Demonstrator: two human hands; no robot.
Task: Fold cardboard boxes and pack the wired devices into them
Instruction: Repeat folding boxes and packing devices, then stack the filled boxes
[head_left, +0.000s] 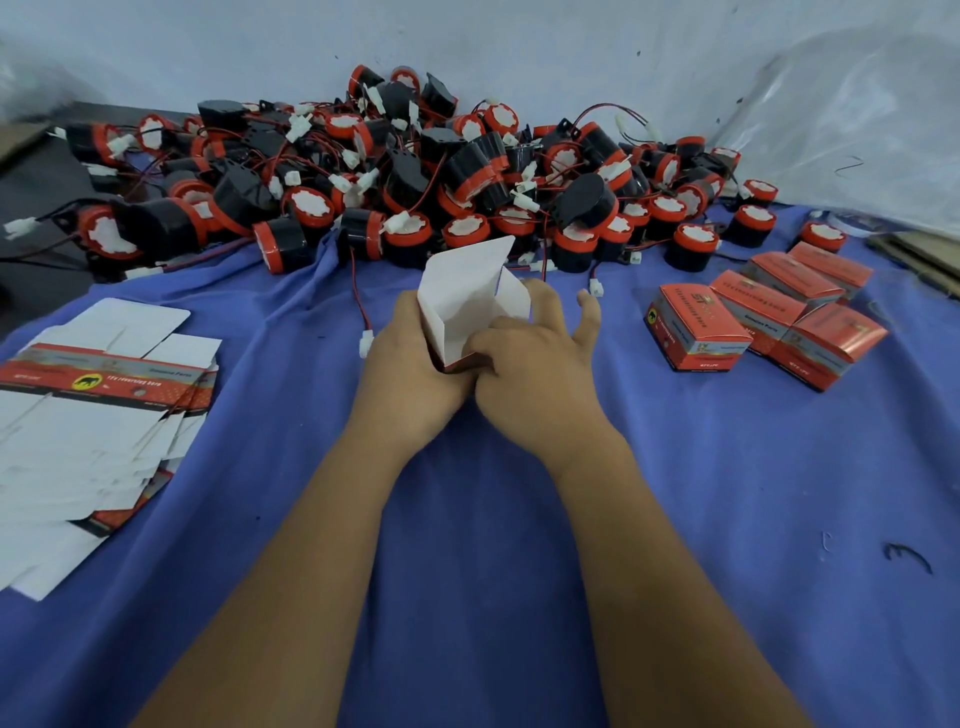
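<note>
Head view, both hands at frame centre, left hand and right hand gripping a half-folded box, white interior empty, closed boxes right, loose devices above.

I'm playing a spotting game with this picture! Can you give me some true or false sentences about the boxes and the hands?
1. Both hands hold a half-folded box with its top flap open. True.
2. The flat unfolded boxes lie on the person's right. False: they lie on the left; the finished boxes are on the right.
3. The cloth is green. False: it is blue.
4. The wired devices are piled behind the hands. True.
</note>
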